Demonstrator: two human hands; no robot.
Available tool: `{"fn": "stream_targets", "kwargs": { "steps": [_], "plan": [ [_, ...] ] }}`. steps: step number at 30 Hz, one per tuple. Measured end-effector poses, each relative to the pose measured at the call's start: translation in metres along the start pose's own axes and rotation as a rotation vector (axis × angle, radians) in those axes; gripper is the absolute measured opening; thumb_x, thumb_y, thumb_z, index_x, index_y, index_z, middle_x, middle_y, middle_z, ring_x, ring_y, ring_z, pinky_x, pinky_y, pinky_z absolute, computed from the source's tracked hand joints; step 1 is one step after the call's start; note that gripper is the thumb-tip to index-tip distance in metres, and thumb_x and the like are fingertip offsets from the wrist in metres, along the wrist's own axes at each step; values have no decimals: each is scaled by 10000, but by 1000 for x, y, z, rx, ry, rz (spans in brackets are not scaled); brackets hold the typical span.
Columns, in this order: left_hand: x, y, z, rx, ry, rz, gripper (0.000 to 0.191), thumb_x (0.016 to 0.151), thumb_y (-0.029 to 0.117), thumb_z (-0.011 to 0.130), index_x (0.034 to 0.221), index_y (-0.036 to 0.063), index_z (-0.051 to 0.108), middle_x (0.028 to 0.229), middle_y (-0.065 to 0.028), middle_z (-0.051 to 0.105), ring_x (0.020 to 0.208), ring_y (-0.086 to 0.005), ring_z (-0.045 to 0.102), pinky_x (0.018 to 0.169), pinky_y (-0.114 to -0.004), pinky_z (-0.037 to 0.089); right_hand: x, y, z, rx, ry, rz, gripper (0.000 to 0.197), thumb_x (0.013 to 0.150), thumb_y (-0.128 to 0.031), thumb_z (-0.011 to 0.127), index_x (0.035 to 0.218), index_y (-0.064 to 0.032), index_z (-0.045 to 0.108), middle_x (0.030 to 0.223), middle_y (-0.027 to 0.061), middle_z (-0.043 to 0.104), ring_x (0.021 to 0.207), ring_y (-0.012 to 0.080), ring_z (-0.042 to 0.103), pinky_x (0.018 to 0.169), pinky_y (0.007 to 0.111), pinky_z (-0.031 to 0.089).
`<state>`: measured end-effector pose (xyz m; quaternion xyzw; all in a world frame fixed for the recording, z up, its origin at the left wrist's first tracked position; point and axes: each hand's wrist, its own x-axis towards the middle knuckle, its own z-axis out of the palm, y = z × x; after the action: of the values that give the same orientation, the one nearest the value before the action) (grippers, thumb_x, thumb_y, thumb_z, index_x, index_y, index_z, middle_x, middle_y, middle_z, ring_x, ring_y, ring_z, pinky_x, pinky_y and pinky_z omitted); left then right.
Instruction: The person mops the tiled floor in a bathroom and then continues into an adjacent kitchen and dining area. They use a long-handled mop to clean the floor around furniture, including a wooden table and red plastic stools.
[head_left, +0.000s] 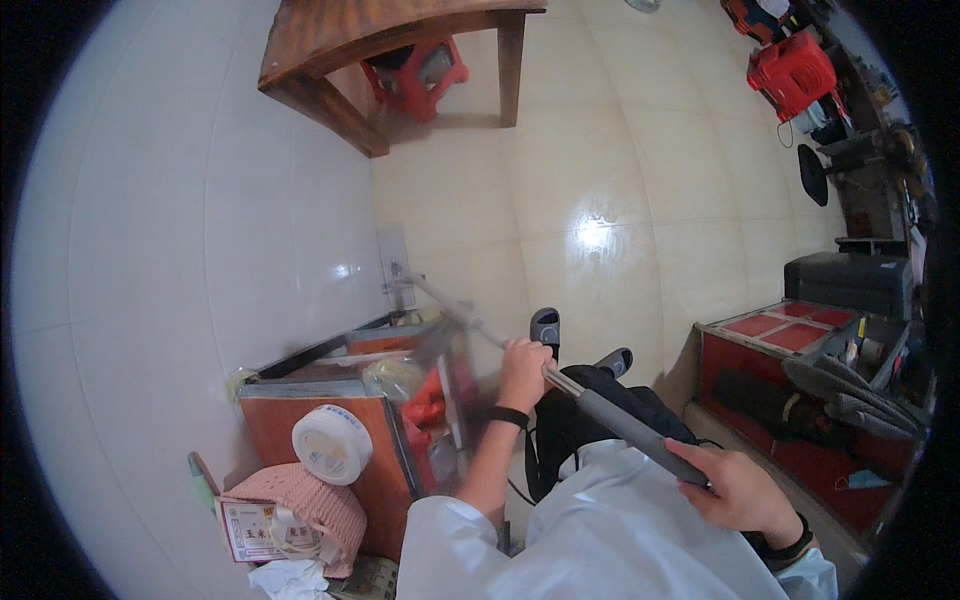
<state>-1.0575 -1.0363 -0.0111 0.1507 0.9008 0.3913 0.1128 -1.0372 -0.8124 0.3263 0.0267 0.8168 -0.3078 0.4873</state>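
A long mop-like pole (626, 431) with a grey grip and a metal shaft runs diagonally in front of me. My left hand (525, 373) is closed around the shaft, and my right hand (731, 484) holds the end of the grey grip. The pole's far end reaches down to the left, where a flat head (395, 262) lies on the floor by the white wall. That head is blurred, so its exact kind is unclear. Beside the pole stands a wooden cabinet (330, 420) with plastic bags at its open side.
A white round tub (332, 444) and a pink knitted item (307, 499) rest on the cabinet. Ahead are a wooden table (397, 37) and a red stool (420, 82) beneath it. At right stand a red-panelled cabinet (787, 330) and a dark box (847, 285). Tiled floor (592, 165) extends ahead.
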Motion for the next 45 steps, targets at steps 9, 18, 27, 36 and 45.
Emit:
{"fn": "stream_targets", "kwargs": {
  "steps": [9, 18, 27, 36, 45],
  "plan": [
    [61, 134, 68, -280, 132, 186, 93, 634, 134, 615, 597, 111, 533, 665, -93, 551, 768, -311, 526, 734, -431, 379, -91, 13, -44, -218, 395, 236, 525, 643, -19, 666, 1163, -2, 605, 891, 227, 638, 787, 399, 630, 682, 408, 500],
    [112, 213, 100, -399, -57, 386, 89, 654, 115, 638, 609, 86, 566, 656, -113, 585, 756, -317, 563, 743, -422, 421, -137, 18, -37, -283, 569, 368, 596, 608, 57, 655, 1198, 42, 572, 921, 240, 647, 811, 375, 656, 715, 397, 506],
    [112, 193, 40, -73, -189, 463, 113, 622, 153, 689, 622, 73, 608, 675, -134, 613, 727, -322, 605, 726, -425, 458, -152, 35, -33, -134, 689, 76, 569, 641, 26, 688, 1196, 41, 561, 978, 249, 638, 854, 338, 654, 722, 352, 500],
    [119, 2, -28, 227, -41, 144, 97, 739, 141, 599, 745, 56, 645, 720, -154, 603, 728, -360, 581, 673, -456, 450, 56, 60, 11, 526, 169, -105, 560, 861, -84, 584, 1385, -75, 388, 865, 122, 609, 719, 194, 587, 631, 312, 466],
    [88, -73, -21, 275, 147, 82, 205, 644, 129, 699, 674, 58, 509, 766, -140, 492, 807, -363, 504, 684, -448, 428, 110, 46, 69, 1171, -169, 41, 756, 831, 5, 540, 1482, -208, 218, 700, 21, 480, 435, 79, 395, 391, 240, 314]
  ]
}}
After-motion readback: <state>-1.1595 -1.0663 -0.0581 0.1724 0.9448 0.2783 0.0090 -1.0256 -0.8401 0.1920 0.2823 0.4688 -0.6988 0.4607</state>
